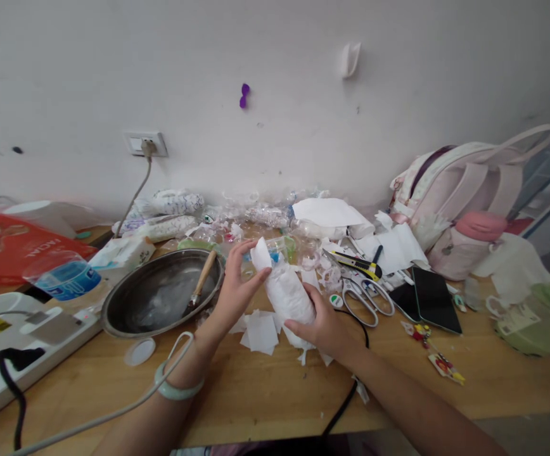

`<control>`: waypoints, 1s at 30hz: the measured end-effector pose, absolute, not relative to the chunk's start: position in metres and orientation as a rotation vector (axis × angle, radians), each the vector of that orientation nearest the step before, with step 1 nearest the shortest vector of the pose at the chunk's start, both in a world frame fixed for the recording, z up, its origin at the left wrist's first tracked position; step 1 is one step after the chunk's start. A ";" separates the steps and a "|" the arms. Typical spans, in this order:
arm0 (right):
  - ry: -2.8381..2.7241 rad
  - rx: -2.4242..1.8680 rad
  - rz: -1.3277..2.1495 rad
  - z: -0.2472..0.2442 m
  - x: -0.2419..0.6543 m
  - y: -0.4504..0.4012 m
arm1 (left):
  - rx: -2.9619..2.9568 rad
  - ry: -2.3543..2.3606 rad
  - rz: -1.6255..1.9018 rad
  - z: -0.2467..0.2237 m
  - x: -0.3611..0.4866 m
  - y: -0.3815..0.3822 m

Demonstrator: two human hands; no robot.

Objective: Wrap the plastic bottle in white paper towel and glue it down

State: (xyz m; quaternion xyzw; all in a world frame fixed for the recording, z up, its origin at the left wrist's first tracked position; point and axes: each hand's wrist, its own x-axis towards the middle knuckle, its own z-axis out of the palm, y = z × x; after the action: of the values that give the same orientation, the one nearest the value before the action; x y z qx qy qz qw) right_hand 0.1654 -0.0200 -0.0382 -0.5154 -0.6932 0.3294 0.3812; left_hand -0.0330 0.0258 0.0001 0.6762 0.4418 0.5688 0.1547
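Note:
A bottle-shaped object wrapped in white paper (288, 296) is held tilted above the table's middle. My right hand (320, 323) wraps round its lower part, thumb in front. At its upper end, my left hand (246, 275) pinches a white paper piece (260, 254) between thumb and fingers. Several loose white paper squares (260, 332) lie on the wooden table (256, 396) beneath. Left of my left hand sits a metal bowl (161, 291) of cloudy liquid, with a wooden-handled brush (203, 278) leaning in it.
Scissors (367, 301), a yellow cutter (358, 263) and dark phones (434, 301) lie to the right. A pink backpack (460, 183) stands behind them. Clear plastic bottles and scraps line the wall. A power strip (42, 354) lies at left; a grey cable (127, 405) crosses my left forearm.

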 end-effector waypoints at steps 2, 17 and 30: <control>-1.771 -1.313 0.818 -0.039 0.166 -0.020 | 1.896 1.248 1.631 0.000 -0.032 0.025; -1.591 -1.151 1.169 -0.033 0.163 -0.020 | 1.764 1.152 1.557 -0.007 -0.035 0.029; -1.486 -1.054 1.334 -0.033 0.162 -0.021 | 1.752 1.085 1.580 -0.011 -0.030 0.030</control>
State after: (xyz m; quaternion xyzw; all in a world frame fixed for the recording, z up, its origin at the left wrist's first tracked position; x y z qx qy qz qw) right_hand 0.1620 -0.0205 -0.0327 -0.4219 -0.5950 0.5340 0.4276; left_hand -0.0296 0.0303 -0.0112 0.6497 0.4025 0.5860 0.2692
